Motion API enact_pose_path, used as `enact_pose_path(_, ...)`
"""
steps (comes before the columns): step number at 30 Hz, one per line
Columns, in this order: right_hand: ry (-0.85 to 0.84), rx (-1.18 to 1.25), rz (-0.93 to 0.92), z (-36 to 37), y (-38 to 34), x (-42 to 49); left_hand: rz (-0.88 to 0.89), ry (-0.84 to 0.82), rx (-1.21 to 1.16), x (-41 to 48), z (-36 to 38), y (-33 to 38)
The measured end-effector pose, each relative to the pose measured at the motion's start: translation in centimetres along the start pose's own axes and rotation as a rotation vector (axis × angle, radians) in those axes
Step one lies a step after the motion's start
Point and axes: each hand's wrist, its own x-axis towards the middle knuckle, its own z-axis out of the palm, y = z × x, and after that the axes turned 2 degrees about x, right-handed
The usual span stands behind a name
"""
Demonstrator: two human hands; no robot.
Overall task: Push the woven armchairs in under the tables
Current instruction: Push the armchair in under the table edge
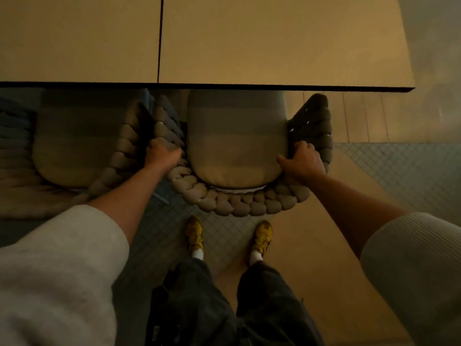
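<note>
The grey braided woven armchair (237,203) is gripped at its armrests by the left hand (163,153) and the right hand (303,159). Its front is tucked under the pale tan bench (249,41).

Armchair (237,156) front hidden under table (274,46)
</note>
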Motion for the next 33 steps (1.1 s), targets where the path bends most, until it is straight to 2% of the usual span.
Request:
enact_pose_path(3,0.011,-0.053,-0.016,-0.1,2.6,3.0,-0.081,0.065,0.019,1.1,2.3,0.1)
enact_pose_path(7,0.125,-0.09,-0.029,-0.4,5.6,6.3,-0.133,0.122,0.025,3.5,4.3,-0.6)
enact_pose_path(10,0.18,-0.015,0.03,-0.3,7.3,8.4,-0.139,0.167,0.011,4.5,5.2,-1.2)
enact_pose_path(15,0.128,0.227,0.214,1.2,8.3,10.9,-0.127,0.203,-0.055,5.9,5.6,-2.3)
enact_pose_path(23,0.141,0.224,0.26,2.5,9.7,11.9,-0.149,0.244,-0.027,7.0,5.4,-3.8)
enact_pose_path(33,0.131,0.281,0.321,1.5,11.3,10.5,-0.112,0.208,-0.016,4.3,6.7,-3.7)
